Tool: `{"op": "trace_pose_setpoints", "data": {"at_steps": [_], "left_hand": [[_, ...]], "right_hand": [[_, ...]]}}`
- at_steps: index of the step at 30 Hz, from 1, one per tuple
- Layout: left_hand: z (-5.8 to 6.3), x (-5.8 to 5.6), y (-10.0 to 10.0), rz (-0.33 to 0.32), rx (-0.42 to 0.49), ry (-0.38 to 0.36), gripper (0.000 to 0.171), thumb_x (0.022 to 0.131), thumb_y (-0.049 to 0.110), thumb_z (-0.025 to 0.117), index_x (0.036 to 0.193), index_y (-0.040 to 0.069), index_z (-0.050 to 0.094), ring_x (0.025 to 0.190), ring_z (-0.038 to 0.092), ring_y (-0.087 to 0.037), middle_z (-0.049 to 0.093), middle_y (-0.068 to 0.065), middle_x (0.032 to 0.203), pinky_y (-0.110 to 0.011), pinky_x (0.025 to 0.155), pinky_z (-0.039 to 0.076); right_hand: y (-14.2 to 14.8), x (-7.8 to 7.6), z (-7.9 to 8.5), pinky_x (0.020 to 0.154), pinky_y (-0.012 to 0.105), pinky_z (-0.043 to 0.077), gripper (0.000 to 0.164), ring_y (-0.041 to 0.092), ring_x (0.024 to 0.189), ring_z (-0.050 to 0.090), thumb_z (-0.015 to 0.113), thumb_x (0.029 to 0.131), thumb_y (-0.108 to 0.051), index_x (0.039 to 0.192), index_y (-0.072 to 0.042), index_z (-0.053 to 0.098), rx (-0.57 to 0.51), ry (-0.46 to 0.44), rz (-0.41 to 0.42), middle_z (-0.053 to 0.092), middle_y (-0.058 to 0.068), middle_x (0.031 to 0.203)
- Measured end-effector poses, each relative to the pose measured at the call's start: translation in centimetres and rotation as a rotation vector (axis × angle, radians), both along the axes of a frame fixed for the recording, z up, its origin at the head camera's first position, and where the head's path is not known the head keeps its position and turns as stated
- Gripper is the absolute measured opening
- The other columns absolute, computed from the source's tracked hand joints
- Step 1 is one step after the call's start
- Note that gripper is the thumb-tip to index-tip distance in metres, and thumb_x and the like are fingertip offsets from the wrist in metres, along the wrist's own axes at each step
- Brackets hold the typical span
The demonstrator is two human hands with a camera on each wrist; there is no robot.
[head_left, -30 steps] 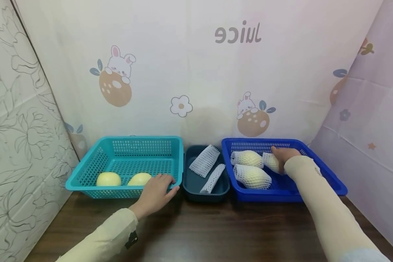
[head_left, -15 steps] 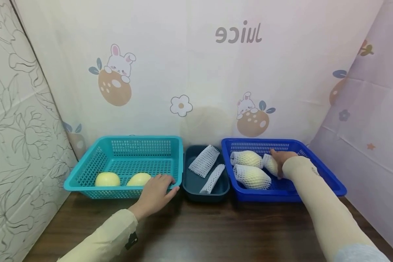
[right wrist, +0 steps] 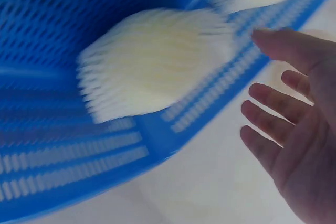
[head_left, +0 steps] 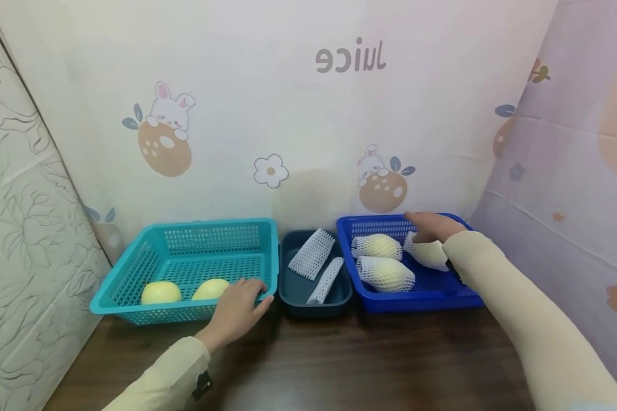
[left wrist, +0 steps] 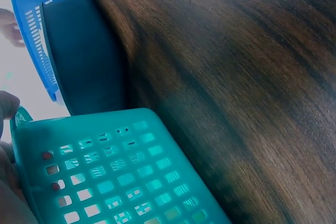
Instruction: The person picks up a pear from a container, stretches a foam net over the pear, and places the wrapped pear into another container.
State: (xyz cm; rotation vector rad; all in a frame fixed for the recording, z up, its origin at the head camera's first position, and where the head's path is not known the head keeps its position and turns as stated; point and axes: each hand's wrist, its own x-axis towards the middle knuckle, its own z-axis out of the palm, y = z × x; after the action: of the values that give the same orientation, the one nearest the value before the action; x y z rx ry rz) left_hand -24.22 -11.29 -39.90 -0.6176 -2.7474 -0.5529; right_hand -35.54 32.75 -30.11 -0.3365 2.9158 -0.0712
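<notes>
My right hand [head_left: 432, 226] is over the back of the blue basket [head_left: 421, 299]. In the right wrist view its fingers are spread and hold nothing, apart from the netted fruit. Just below it lies a pale yellow fruit in a white foam net [head_left: 425, 254]. Two more netted fruits, one behind [head_left: 380, 246] and one in front [head_left: 387, 274], lie in the basket's left part. My left hand [head_left: 238, 311] rests on the near right corner of the teal basket [head_left: 154, 314], fingers over the rim. Two bare pale yellow fruits [head_left: 161, 292] [head_left: 210, 289] lie inside.
Between the baskets stands a dark blue-green tray [head_left: 316, 311] with two foam net sleeves [head_left: 312, 254] [head_left: 326, 281]. A patterned cloth [head_left: 226, 125] hangs behind, with more at the sides. All containers stand on a dark wooden table [head_left: 339, 359].
My right hand has let go of the netted fruit and risen a little, its fingers spread. The left hand stays on the teal rim. The head view has shifted slightly to the right.
</notes>
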Motion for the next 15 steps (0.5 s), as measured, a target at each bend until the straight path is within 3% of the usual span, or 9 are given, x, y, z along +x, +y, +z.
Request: {"op": "trace_pose_setpoints", "data": {"at_steps": [9,15], "left_hand": [[-0.5,0.3,-0.3,0.021,0.008,-0.010,0.024,0.091,0.031,0.065,0.102,0.009,0.065,0.085,0.053,-0.020,0.064,-0.003,0.096,-0.040,0.079,0.047],[-0.2,-0.1,-0.1,0.008,0.008,-0.006,0.024,0.091,0.030,0.065,0.103,0.008,0.065,0.086,0.052,-0.021,0.064,-0.005,0.098,-0.040,0.080,0.047]], "right_hand": [[-5.9,5.1,2.6,0.099,0.056,0.036,0.064,0.042,0.125,0.043,0.062,0.092,-0.018,0.145,0.001,0.032,-0.042,0.173,0.218,0.046,0.025,0.137],[-7.8,8.1,2.1,0.096,0.051,0.041,0.050,0.036,0.118,0.052,0.062,0.093,-0.027,0.133,0.001,0.050,-0.003,0.273,0.291,0.056,0.020,0.128]]}}
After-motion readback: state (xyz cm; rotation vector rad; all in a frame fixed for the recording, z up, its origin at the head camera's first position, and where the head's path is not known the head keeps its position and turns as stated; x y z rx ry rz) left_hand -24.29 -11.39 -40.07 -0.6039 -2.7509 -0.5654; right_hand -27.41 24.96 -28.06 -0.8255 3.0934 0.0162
